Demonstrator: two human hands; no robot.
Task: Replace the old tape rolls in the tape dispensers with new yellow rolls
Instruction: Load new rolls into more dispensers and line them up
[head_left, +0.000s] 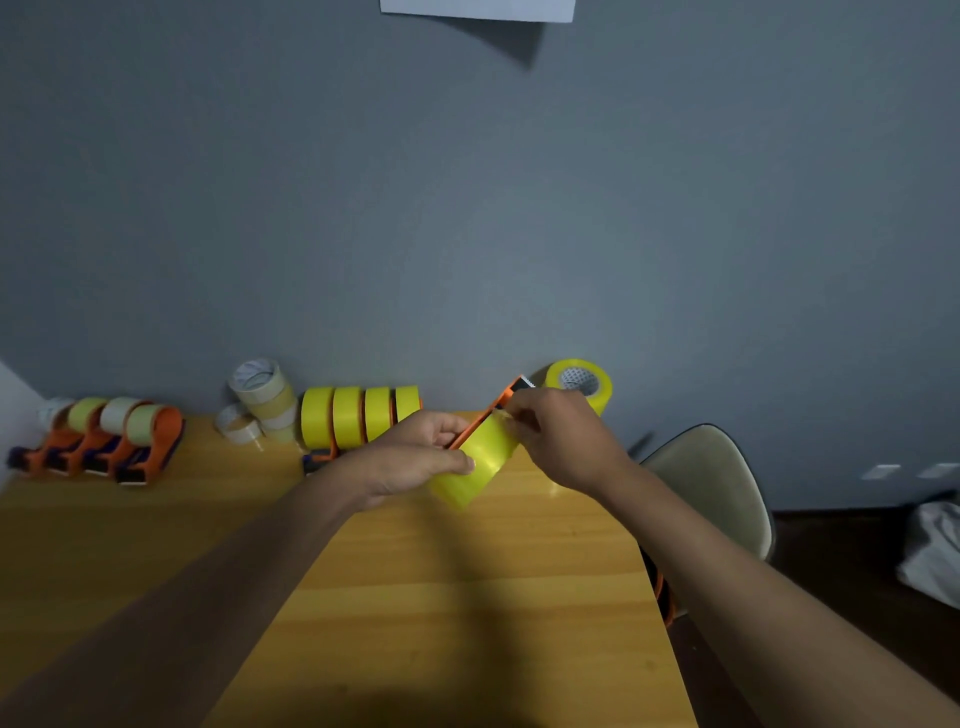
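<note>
Mostly hidden, dispenser (506, 397); left hand (415, 457) grips yellow roll (475, 465); right hand (558, 436) fingers pinch tape.

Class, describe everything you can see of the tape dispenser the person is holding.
The orange plastic tape dispenser carries a bright yellow tape roll and is held tilted above the wooden table, its dark serrated end pointing up toward the wall. The left hand grips roll and frame; the right hand pinches at the roll's upper edge. Hands hide most of the frame.

hands (488, 447) hide dispenser (511, 392) body | paper (478, 9) cut off | floor bundle (935, 551) blurred, perhaps cloth
</note>
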